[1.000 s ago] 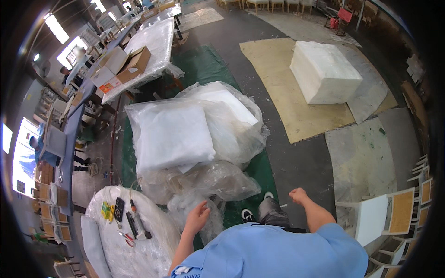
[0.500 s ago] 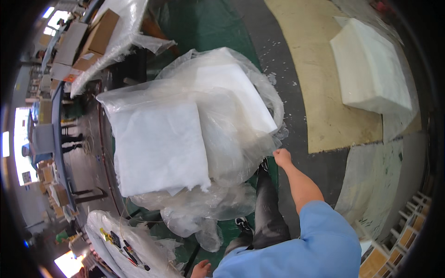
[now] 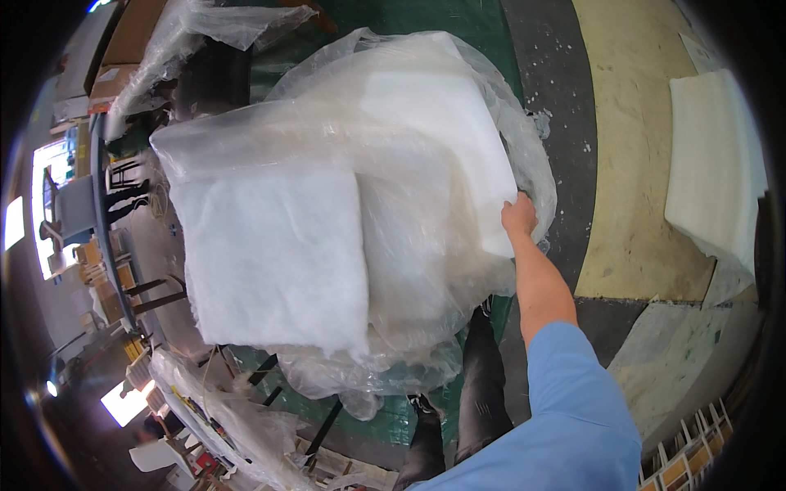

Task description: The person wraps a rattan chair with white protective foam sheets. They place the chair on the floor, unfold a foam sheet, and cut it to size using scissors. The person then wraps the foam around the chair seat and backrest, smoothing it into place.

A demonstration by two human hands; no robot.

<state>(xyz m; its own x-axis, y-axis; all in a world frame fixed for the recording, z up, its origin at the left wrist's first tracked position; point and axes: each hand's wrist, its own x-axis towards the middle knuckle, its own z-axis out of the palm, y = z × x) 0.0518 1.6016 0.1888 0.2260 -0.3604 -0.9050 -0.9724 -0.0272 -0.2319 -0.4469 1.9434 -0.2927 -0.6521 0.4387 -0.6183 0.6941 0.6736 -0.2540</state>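
My right hand [image 3: 521, 214] reaches forward, its fingers closed at the right edge of a white padding sheet [image 3: 483, 135]. That sheet lies partly under crumpled clear plastic film [image 3: 417, 221]. Nearer on the left, a square stack of fluffy white wadding [image 3: 274, 254] rests with the film bunched around and beneath it. My left hand is out of view.
A white block-like stack [image 3: 712, 164] stands on a tan floor sheet [image 3: 630, 164] at the right. Green sheeting [image 3: 393, 16] covers the floor beyond the film. A film-wrapped surface with tools [image 3: 221, 409] is at the lower left. A cardboard box [image 3: 123, 49] stands upper left.
My right hand has moved forward from the film's near edge to the right edge of the white sheet. My left hand has left the view. The view has shifted closer over the pile.
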